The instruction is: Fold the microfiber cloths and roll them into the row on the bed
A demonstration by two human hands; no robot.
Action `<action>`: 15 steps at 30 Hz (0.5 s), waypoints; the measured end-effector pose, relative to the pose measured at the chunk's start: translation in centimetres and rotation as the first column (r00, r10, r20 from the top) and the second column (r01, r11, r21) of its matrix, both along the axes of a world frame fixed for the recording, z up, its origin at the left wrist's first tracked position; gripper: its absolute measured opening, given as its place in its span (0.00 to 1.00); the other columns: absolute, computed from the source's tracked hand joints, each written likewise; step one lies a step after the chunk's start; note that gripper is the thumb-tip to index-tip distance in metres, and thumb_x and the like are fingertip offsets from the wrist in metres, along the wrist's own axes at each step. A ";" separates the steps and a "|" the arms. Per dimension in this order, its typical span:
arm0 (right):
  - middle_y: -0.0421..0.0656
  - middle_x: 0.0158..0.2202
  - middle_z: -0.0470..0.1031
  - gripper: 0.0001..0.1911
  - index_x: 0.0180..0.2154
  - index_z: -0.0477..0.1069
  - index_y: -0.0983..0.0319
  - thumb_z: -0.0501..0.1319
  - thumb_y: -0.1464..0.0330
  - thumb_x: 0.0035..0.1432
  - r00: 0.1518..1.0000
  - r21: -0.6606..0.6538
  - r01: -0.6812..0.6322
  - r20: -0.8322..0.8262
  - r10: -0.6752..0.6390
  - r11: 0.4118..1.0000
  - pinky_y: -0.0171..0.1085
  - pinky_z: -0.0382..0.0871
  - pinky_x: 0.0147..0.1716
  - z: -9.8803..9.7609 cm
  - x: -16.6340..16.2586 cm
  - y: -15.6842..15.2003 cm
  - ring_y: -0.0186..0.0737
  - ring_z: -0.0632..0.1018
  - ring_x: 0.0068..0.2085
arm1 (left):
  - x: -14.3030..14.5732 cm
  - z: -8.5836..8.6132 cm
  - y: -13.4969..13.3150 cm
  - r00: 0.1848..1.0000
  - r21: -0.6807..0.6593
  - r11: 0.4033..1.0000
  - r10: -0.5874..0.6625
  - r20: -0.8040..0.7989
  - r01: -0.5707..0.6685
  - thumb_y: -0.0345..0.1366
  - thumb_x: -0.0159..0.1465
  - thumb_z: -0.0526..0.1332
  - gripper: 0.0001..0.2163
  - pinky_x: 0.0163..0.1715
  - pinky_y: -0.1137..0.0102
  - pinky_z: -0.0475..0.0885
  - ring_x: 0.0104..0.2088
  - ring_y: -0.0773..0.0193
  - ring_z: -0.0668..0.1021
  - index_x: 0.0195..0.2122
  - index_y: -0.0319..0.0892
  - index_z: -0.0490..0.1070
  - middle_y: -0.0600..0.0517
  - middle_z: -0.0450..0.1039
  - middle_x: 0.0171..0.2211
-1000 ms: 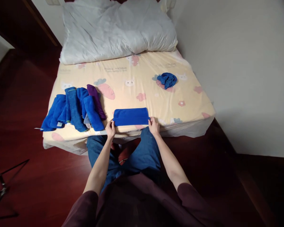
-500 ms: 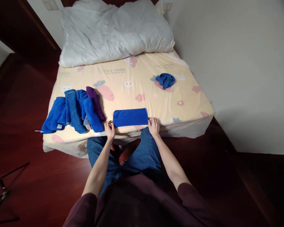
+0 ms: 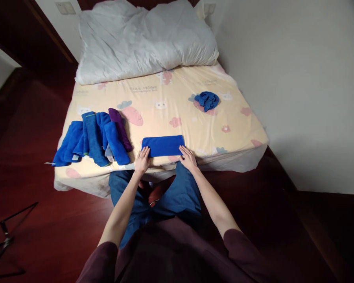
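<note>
A blue towel, folded into a long flat rectangle, lies at the front edge of the bed. My left hand rests on its near left corner, fingers stretched out. On the near right corner lies my right hand, its fingers also extended and flat. Left of the towel is a row of rolled or folded cloths: several blue ones and a purple one. A crumpled dark blue cloth sits farther back on the right.
The bed has a yellow sheet printed with rabbits and carrots. A white quilt is heaped at its head. A wall runs along the right. Thin black stand legs stand on the floor at lower left.
Both hands have let go of the towel's side edges and moved inward, now lying flat on its near corners. The towel has stayed in place.
</note>
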State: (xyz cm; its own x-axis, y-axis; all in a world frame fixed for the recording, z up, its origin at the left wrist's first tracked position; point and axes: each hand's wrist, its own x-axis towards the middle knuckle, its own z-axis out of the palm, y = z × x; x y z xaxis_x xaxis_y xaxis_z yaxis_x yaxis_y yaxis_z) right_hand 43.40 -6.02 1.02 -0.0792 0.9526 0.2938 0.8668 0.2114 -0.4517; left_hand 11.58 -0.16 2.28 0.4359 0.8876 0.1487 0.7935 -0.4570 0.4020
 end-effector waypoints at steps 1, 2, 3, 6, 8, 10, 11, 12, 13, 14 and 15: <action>0.44 0.67 0.65 0.31 0.66 0.65 0.61 0.55 0.75 0.61 1.000 -0.015 0.010 -0.002 -0.010 1.000 0.48 0.62 0.66 -0.1 0.0 0.2 0.43 0.66 0.68 | 0.0 -0.1 0.2 1.000 -0.001 1.000 0.009 -0.016 -0.009 0.25 0.60 0.54 0.34 0.72 0.52 0.50 0.72 0.53 0.57 0.70 0.38 0.57 0.45 0.55 0.71; 0.44 0.67 0.65 0.32 0.66 0.65 0.61 0.55 0.76 0.60 1.000 -0.027 0.020 -0.003 -0.020 0.999 0.48 0.62 0.67 -0.2 0.0 0.4 0.43 0.66 0.68 | 0.0 -0.2 0.4 1.000 0.000 1.000 0.013 -0.028 -0.013 0.25 0.61 0.53 0.34 0.72 0.53 0.50 0.71 0.53 0.58 0.70 0.39 0.57 0.46 0.55 0.71; 0.44 0.67 0.65 0.33 0.66 0.65 0.61 0.55 0.77 0.59 1.000 -0.036 0.029 -0.004 -0.030 0.999 0.48 0.62 0.67 -0.3 0.0 0.5 0.43 0.66 0.68 | 0.1 -0.3 0.6 0.999 0.002 1.000 0.016 -0.039 -0.016 0.25 0.61 0.52 0.33 0.72 0.53 0.50 0.71 0.54 0.58 0.70 0.40 0.57 0.46 0.56 0.71; 0.45 0.67 0.66 0.34 0.65 0.66 0.61 0.55 0.79 0.58 0.999 -0.054 0.048 -0.012 -0.049 0.997 0.49 0.62 0.67 -0.2 0.1 1.1 0.44 0.66 0.68 | 0.1 -0.2 1.3 0.998 0.002 1.000 0.022 -0.066 -0.022 0.25 0.65 0.49 0.30 0.71 0.52 0.50 0.70 0.54 0.61 0.69 0.40 0.60 0.46 0.58 0.69; 0.45 0.66 0.67 0.33 0.65 0.67 0.62 0.54 0.80 0.57 0.999 -0.061 0.041 -0.019 -0.042 0.997 0.49 0.62 0.67 -0.1 0.2 1.4 0.44 0.67 0.68 | 0.1 -0.1 1.8 0.997 -0.002 1.000 0.010 -0.077 -0.010 0.26 0.66 0.48 0.28 0.71 0.52 0.50 0.69 0.53 0.62 0.68 0.40 0.62 0.45 0.60 0.68; 0.46 0.65 0.68 0.34 0.63 0.69 0.62 0.53 0.82 0.57 0.999 -0.064 0.031 -0.028 -0.033 0.998 0.48 0.63 0.66 0.0 0.3 1.7 0.43 0.67 0.67 | -0.1 0.0 2.3 0.997 -0.008 1.000 -0.013 -0.079 0.013 0.26 0.67 0.48 0.27 0.70 0.52 0.51 0.69 0.52 0.63 0.67 0.39 0.63 0.44 0.61 0.68; 0.46 0.65 0.69 0.34 0.63 0.69 0.62 0.53 0.83 0.56 0.999 -0.062 0.029 -0.036 -0.031 0.998 0.48 0.63 0.66 0.0 0.4 1.7 0.43 0.68 0.67 | -0.2 0.1 2.4 0.997 -0.011 1.000 -0.024 -0.078 0.023 0.26 0.67 0.48 0.27 0.70 0.52 0.52 0.69 0.52 0.64 0.67 0.40 0.63 0.44 0.62 0.68; 0.46 0.64 0.70 0.34 0.62 0.70 0.62 0.52 0.83 0.56 0.998 -0.059 0.028 -0.048 -0.031 0.998 0.49 0.63 0.66 0.1 0.5 1.7 0.43 0.68 0.67 | -0.3 0.2 2.4 0.997 -0.011 0.999 -0.033 -0.074 0.032 0.26 0.67 0.48 0.27 0.70 0.52 0.52 0.68 0.52 0.64 0.67 0.40 0.64 0.44 0.62 0.67; 0.46 0.64 0.70 0.34 0.61 0.71 0.62 0.52 0.83 0.56 0.997 -0.054 0.029 -0.066 -0.032 0.998 0.49 0.63 0.66 0.0 0.5 1.6 0.43 0.69 0.66 | -0.4 0.2 2.3 0.997 -0.010 0.999 -0.040 -0.069 0.039 0.26 0.67 0.48 0.27 0.70 0.52 0.53 0.68 0.52 0.65 0.67 0.40 0.64 0.44 0.63 0.67; 0.45 0.63 0.71 0.34 0.61 0.72 0.62 0.51 0.83 0.55 0.995 -0.047 0.028 -0.089 -0.032 0.998 0.49 0.63 0.67 0.0 0.6 1.5 0.43 0.70 0.66 | -0.6 0.2 2.1 0.997 -0.008 0.999 -0.044 -0.060 0.043 0.25 0.66 0.48 0.27 0.70 0.52 0.53 0.68 0.52 0.65 0.66 0.41 0.64 0.45 0.63 0.67; 0.45 0.62 0.72 0.34 0.60 0.72 0.62 0.51 0.84 0.55 0.993 -0.038 0.026 -0.118 -0.030 0.999 0.49 0.63 0.67 -0.1 0.6 1.3 0.42 0.70 0.65 | -0.8 0.1 1.9 0.998 -0.006 0.999 -0.047 -0.047 0.047 0.25 0.66 0.48 0.27 0.69 0.52 0.53 0.68 0.52 0.65 0.66 0.42 0.65 0.45 0.63 0.67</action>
